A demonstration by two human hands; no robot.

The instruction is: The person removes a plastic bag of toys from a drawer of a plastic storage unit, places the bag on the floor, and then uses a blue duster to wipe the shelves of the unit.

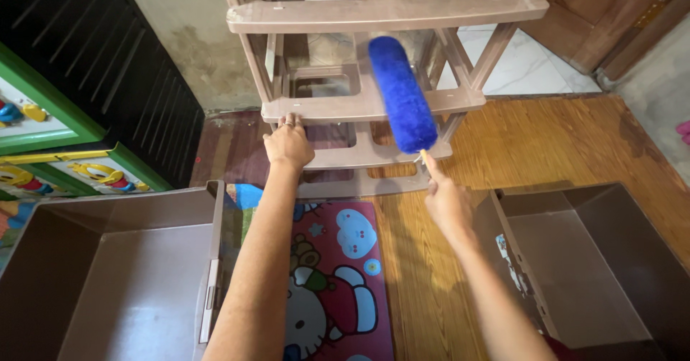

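Presently, a brown plastic drawer frame [374,102] stands against the wall with its drawers taken out; it serves as the landmark. Left of the frame, a cabinet front [43,127] shows green borders and bright cartoon pictures in yellow, red and blue; any lettering is too small to tell. In front of the frame, on the wood-pattern floor [546,145], lies a pink play mat [338,282] printed with a white cartoon cat and pale blue cloud shapes.

Two brown drawers sit on the floor in front of the frame. The left drawer [108,275] shows only its bare inside. The right drawer [582,260] likewise shows a bare bottom, with a patterned scrap against its near wall.

The left hand [288,144] rests on the front edge of the frame's middle shelf, fingers curled over the rim, a ring visible on one finger. The right hand [445,199] is closed around the thin handle of a blue fluffy duster [402,93], index finger stretched along the handle. The duster head rises up and left from the grip, slanting across the middle shelf, its tip just below the top shelf.
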